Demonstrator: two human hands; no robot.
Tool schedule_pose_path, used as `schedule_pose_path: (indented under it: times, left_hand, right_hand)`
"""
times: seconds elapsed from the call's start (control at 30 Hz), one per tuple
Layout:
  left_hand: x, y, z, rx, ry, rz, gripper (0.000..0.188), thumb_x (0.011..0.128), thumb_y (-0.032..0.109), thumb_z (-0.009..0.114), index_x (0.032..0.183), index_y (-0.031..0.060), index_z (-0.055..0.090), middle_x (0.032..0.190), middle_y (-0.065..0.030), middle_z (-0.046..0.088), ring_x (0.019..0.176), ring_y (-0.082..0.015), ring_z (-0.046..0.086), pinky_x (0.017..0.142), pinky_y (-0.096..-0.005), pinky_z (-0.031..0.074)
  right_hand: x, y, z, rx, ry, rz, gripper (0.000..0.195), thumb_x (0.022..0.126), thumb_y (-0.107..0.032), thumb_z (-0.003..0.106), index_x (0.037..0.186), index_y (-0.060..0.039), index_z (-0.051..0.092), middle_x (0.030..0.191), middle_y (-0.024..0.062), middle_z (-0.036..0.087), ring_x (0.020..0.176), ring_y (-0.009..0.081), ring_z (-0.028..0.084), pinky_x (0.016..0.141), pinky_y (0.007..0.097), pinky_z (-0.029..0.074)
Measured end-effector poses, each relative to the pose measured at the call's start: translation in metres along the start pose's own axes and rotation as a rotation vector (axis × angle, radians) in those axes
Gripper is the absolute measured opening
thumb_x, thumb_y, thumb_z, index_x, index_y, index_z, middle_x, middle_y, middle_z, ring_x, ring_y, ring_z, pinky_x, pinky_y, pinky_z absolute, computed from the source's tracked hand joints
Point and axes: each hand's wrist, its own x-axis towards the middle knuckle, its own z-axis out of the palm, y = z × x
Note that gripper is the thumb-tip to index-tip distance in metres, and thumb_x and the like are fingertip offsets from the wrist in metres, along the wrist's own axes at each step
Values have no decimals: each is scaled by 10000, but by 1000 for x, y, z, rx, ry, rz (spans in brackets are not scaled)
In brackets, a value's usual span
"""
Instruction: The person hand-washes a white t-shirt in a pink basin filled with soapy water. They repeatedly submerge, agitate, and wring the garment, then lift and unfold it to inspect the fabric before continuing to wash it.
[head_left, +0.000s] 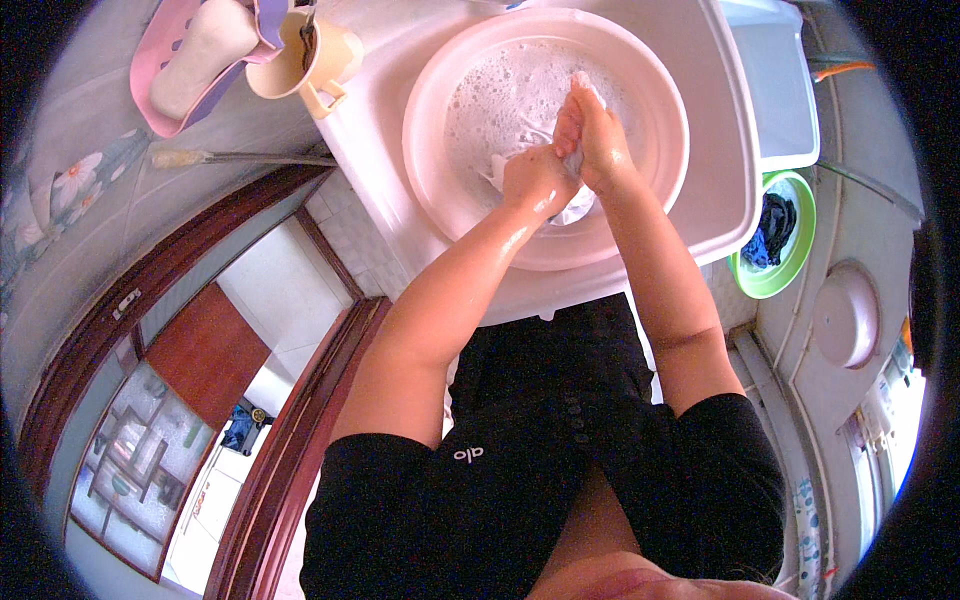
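A round pink plastic basin sits in a white sink before me and holds foamy water. White wet cloth shows between and below my hands, partly under the suds. My left hand is closed on a part of the cloth, at the middle of the basin. Against it, just to the right, my right hand grips the cloth too, its fingers curled and wet. The hands touch each other, and most of the cloth between them is hidden.
A yellow cup and a pink soap dish with a white bar are at upper left. Right of the sink are a pale blue tub and a green basin with dark cloth. A pink basin is farther right.
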Motion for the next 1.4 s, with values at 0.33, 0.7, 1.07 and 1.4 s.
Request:
schedule_pose_path:
  times: [0.33,0.7,1.07,1.4]
  left_hand:
    - [-11,-45,-27,-943,-53,82,448,768,262,639,1078,-20,479,937,-46,561,833,-109,527,726,-246,428]
    - [-33,-74,-74,-1141,287,105,422,891,319,418,1126,-30,455,1121,-130,501,1049,-210,476,923,-324,343]
    - [-48,-78,-104,-873,396,154,308,850,256,439,920,-22,550,892,-79,551,831,-160,503,758,-274,391]
    - [-52,-40,-134,-1037,367,84,316,864,262,478,806,-32,577,773,-48,567,727,-105,518,670,-237,409]
  right_hand:
    - [-14,-15,-21,-25,-99,21,549,910,-444,247,1124,-5,497,1083,137,544,953,226,520,867,334,384]
    - [-34,-30,-53,-32,206,-114,438,888,-358,429,1163,-17,449,1103,92,508,1011,184,490,878,306,379]
    - [-46,-38,-55,78,383,-181,509,883,-441,386,1139,-5,443,1074,140,525,984,220,527,865,343,422]
    - [-41,-50,-67,94,479,-194,491,872,-428,413,1063,17,491,975,137,565,885,220,564,790,333,461]
